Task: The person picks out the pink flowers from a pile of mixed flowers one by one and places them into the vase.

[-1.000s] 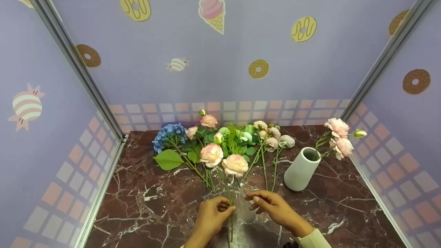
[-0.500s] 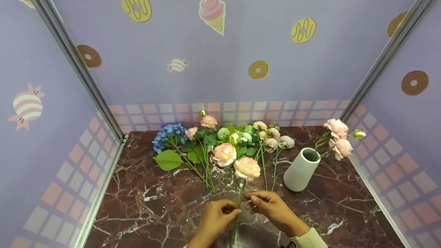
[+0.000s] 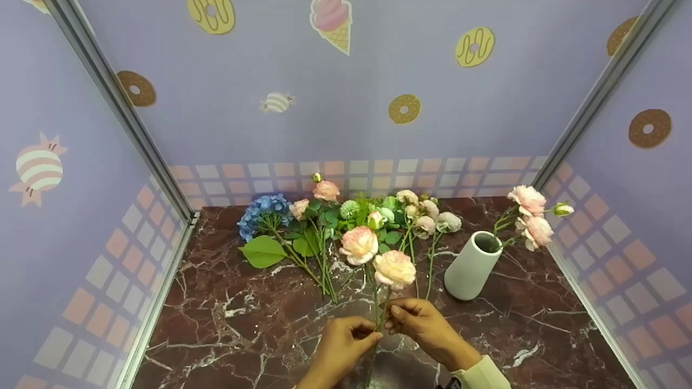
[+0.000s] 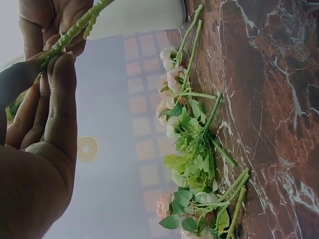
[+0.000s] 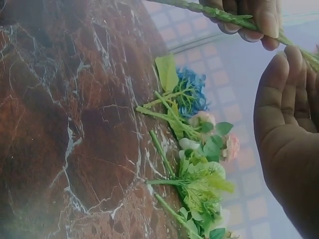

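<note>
A branched rose stem (image 3: 377,305) with two pale pink blooms and a bud stands upright in front of me. My left hand (image 3: 346,346) pinches it low between thumb and fingers; the left wrist view shows this hand (image 4: 42,109) close up. Just above and to the right, my right hand (image 3: 424,329) has its curled fingers at a branch below the lower bloom. In the right wrist view, the fingertips of the right hand (image 5: 291,109) meet the green stem (image 5: 224,16); its thumb is hidden there. A white vase (image 3: 469,273) holding another pink rose (image 3: 532,216) stands at right.
Along the back wall lie a blue hydrangea (image 3: 265,213) with a big leaf (image 3: 263,252), pink roses (image 3: 326,190), green foliage (image 3: 386,213) and pale blooms (image 3: 448,222), stems toward me. The marbled table (image 3: 232,335) is enclosed by patterned walls.
My left hand has moved slightly right with the rose stem, and its blooms have shifted right and been lifted a little upright. My right hand, apart from the stem before, now meets it.
</note>
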{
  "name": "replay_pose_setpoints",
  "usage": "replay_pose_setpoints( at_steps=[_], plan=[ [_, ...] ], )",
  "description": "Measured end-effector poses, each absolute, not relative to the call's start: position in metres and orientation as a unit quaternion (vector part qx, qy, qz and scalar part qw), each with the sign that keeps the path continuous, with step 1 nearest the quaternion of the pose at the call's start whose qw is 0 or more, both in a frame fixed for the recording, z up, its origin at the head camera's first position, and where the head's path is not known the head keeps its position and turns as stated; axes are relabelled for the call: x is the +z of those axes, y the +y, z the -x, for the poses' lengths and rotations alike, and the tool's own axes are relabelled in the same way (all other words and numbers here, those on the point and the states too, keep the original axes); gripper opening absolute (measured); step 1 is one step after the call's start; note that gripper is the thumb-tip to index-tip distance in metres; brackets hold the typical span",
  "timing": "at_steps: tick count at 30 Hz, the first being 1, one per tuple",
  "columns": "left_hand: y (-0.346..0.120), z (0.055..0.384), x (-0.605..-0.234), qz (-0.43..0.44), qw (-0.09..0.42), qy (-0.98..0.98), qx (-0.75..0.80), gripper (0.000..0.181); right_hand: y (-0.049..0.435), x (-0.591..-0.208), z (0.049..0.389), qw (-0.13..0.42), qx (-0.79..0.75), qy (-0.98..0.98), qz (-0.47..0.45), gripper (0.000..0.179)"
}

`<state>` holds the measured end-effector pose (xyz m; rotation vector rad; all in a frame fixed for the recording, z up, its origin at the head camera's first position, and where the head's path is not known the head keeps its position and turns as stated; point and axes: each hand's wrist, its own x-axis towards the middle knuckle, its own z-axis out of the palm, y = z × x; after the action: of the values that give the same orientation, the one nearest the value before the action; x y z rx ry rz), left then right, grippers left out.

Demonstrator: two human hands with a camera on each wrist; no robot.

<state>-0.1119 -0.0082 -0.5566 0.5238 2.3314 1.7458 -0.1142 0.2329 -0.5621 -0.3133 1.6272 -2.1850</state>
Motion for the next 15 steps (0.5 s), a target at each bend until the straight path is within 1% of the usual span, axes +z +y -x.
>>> replay_pose_setpoints(
  at_steps=[3,8,15],
  plan=[
    [-0.0066,0.1107,-0.5559,-0.178,0.097,0.78,0.591,0.011,0.232,-0.5633,0.1156,0.192,-0.781,0.582,0.122,0.024],
    [-0.0036,0.1104,-0.5559,-0.186,0.095,0.773,0.599,0.009,0.2314,-0.5632,0.117,0.16,-0.777,0.595,0.131,0.026],
    [-0.0023,0.1111,-0.5569,-0.194,0.103,0.775,0.592,0.009,0.2349,-0.559,0.1149,0.132,-0.776,0.607,0.109,0.026]
  ],
)
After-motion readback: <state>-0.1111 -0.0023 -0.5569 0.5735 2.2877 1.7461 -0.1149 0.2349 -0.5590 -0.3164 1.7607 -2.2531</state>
